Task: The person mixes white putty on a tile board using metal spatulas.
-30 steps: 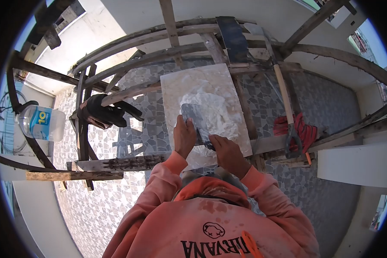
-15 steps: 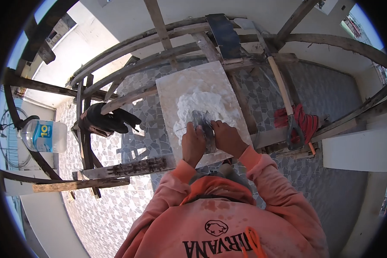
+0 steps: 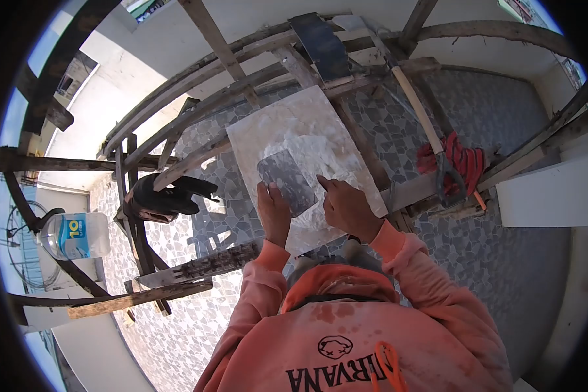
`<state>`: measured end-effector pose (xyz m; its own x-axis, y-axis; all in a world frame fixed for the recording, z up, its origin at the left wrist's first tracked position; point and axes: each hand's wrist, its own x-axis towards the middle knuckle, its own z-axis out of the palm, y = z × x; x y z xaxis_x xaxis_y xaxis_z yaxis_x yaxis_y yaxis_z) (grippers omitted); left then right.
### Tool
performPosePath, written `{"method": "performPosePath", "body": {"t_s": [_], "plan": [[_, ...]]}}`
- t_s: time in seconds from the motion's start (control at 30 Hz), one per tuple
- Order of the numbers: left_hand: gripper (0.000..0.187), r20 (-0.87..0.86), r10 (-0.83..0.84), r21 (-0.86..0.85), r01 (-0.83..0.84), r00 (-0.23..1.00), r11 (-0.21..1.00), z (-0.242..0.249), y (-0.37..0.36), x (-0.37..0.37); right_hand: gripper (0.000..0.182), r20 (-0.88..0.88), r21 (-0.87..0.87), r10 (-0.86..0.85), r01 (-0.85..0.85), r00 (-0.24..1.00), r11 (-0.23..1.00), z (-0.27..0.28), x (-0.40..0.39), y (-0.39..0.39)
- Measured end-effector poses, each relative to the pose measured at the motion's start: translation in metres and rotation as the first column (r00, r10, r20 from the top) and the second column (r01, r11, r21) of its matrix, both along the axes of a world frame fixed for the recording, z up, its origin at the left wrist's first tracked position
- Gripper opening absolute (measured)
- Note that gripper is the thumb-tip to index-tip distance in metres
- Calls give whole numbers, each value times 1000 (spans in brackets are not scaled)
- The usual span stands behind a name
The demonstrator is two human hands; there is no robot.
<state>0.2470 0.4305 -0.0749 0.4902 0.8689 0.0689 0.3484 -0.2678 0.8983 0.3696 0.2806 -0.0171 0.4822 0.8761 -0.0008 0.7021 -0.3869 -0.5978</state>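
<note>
We see a flat, roughly rectangular metal trowel blade (image 3: 285,181), grey and dull, lying tilted over a mound of white paste (image 3: 320,157) that looks thick and lumpy. The paste sits on a pale marbled tile (image 3: 268,127), smooth and square-cornered, resting on rough weathered timber rails (image 3: 196,78) of a scaffold.

Our left hand (image 3: 273,210) has its fingers curled round the blade's near edge, holding it. Our right hand (image 3: 347,208) rests beside the blade on the paste with the forefinger stretched out and the other fingers loosely bent; whether it touches the blade we cannot quite tell from this warped view.

Half a second ago both hands were pressed together over the trowel, which showed only as a narrow strip between them. Now the right hand has let go and moved aside, and the blade shows its full face, shifted up and to the left on the tile.

Further out, a wooden-handled tool (image 3: 417,108) lies across the rails beside a red bundle (image 3: 460,160). Dark gloves (image 3: 163,196) hang on a rail at left, and a clear plastic water bottle (image 3: 77,235) lies beyond them. Below is a floor (image 3: 170,313) of irregular grey-and-white mosaic stone.
</note>
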Motion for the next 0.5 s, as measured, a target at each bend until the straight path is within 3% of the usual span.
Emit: {"method": "performPosePath", "body": {"t_s": [0.07,0.17,0.27,0.37,0.5], "plan": [[20,141,38,-224,-6,989,975,11,1,-1,49,75,88,15,-22,997,996,8,-19,-10],[14,295,272,-603,-42,916,796,70,-22,13,51,271,172,49,-99,961,980,6,-43,-12],[12,359,104,-639,163,928,751,48,-15,-3,54,346,146,55,-112,936,983,-1,-49,-7],[11,461,151,-715,265,875,646,49,-21,-3,54,372,188,0,-75,928,979,-9,-45,-9],[20,388,-158,-464,341,908,817,44,-22,-10,54,264,235,50,-115,963,965,11,-49,-9]]}}
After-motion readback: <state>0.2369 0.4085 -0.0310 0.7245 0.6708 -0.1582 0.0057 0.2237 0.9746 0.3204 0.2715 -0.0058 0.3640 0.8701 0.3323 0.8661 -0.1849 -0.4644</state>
